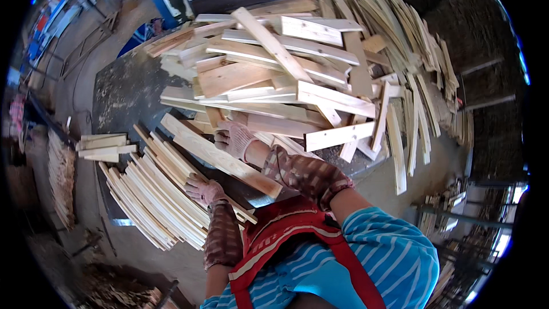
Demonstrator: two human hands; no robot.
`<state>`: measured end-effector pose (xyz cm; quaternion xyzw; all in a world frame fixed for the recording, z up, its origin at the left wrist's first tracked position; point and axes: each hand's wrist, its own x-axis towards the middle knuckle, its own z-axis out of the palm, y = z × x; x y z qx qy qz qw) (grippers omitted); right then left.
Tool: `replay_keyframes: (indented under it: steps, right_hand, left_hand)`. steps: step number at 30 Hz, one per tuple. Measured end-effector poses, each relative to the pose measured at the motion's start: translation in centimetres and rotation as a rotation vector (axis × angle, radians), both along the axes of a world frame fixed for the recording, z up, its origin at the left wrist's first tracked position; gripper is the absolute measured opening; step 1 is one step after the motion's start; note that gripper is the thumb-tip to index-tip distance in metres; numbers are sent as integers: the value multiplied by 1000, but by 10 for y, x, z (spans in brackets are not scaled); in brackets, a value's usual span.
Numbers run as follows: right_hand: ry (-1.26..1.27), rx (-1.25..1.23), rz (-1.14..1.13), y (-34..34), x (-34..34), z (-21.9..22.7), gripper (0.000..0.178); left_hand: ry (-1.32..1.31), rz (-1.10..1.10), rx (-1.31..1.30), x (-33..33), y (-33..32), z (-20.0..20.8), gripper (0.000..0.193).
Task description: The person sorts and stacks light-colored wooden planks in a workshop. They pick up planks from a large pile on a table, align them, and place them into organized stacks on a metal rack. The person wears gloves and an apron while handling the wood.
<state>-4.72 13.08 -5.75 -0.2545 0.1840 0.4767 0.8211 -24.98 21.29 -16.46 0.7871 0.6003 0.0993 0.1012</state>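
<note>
"Planks lie where in front of you?"
"In a jumbled pile across the upper middle of the frame; a neat row of strips sits lower left, and one long board slants near the centre."
"And your hands?"
"Your gloved right hand is at the board's upper edge, your gloved left hand on the strips; whether either grasps, I can't tell."

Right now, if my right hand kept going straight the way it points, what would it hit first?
Your right hand would probably meet the loose pale boards just ahead, toward the picture's upper left. Depth is unclear, so it might pass above them.
</note>
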Motion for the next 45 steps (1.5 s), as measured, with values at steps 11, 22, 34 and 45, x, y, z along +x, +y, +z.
replay_keyframes:
  steps: [11,22,34,45]
  right_hand:
    - [-43,-61,278,-116,-94,45,25]
    - [-362,-321,577,-204,-110,29,14]
    - [-247,-102,602,-228,-113,27,27]
    - [-767,-307,141,-169,-73,11,38]
  left_hand:
    - [77,-130,-221,3,11,44,100]
    - [-1393,10,-1592,50,-108,120,39]
    - [-1406,54,-1339,35,-139,157,53]
    - [-1121,-37,-1060,-63,-85,141,86]
